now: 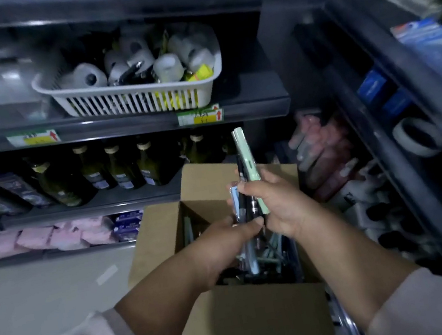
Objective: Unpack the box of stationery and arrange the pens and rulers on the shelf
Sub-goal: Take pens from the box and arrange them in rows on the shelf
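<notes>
Bottom centre, open cardboard box point(253, 314), crammed with loose pens and darker stationery, too jumbled to sort by eye. Just above it, left hand point(225, 235) pinching the lower end of a bundle of pens point(245, 163), right hand point(274, 205) wrapped round its middle, upright over the box. Risky here: uneven bundle, pale green one poking high, could slide out and drop on any loosened grip. Beyond, mid-left, dark bottles point(123, 169) lining a shelf point(75, 210). Upper centre, white slotted basket point(129, 100) holding white rolls point(87, 77) and yellow packets point(198, 74).
</notes>
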`<state>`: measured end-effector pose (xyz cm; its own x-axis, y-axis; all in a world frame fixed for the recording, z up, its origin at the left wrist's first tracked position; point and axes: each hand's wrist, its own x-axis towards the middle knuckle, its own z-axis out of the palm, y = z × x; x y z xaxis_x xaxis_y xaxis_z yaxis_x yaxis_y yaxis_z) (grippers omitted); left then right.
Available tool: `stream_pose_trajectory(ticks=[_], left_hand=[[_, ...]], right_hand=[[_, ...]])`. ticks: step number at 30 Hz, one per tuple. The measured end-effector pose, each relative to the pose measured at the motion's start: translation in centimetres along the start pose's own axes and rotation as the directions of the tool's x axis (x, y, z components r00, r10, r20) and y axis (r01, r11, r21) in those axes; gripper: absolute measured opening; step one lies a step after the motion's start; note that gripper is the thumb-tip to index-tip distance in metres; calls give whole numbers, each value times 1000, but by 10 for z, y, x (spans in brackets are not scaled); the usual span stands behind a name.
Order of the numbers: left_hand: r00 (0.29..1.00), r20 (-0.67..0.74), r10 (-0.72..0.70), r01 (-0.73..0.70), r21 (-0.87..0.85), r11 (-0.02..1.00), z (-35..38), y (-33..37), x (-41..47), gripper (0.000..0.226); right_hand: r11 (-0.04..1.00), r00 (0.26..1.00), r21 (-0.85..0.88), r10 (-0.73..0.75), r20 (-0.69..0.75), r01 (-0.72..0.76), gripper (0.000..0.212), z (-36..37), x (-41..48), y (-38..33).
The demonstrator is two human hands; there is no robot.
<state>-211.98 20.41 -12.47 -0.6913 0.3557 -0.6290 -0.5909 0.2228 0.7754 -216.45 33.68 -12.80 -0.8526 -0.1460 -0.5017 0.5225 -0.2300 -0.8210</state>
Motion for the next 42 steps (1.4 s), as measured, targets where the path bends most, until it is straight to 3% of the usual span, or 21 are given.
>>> stream_pose_trajectory(ticks=[5,9,13,18,21,23,27,33,39,42], left_hand=[[998,53,28,-25,-46,999,15,39,-33,7],[993,83,79,-74,-69,995,23,69,-59,5],[985,52,163,-166,60,984,33,95,-84,8],[978,32,207,-210,129,969,48,124,-112,11],[961,-3,277,-272,166,948,54,138,-124,27],[952,3,305,-302,156,941,58,145,-133,30],[942,69,328,-332,59,941,69,155,-156,23],[929,222,295,-278,-105,955,93,153,-188,18],[903,349,251,-250,-50,967,137,133,-204,22],[878,390,278,-317,38,948,171,120,-218,27]], right_hand=[[994,998,89,-60,-24,62,15,11,-40,-37],[979,996,184,-78,-40,84,19,8,-70,-65],[951,993,285,-109,-47,118,12,5,-97,-90],[956,983,247,-129,-129,158,23,0,-132,-115],[930,952,275,-172,-255,242,11,-3,-159,-129],[916,937,294,-184,-297,273,16,-4,-179,-134],[905,896,273,-206,-394,328,33,-1,-218,-132],[899,827,214,-228,-514,382,23,11,-278,-105],[872,737,212,-217,-640,442,9,18,-356,-78],[834,676,252,-182,-715,491,5,18,-401,-64]])
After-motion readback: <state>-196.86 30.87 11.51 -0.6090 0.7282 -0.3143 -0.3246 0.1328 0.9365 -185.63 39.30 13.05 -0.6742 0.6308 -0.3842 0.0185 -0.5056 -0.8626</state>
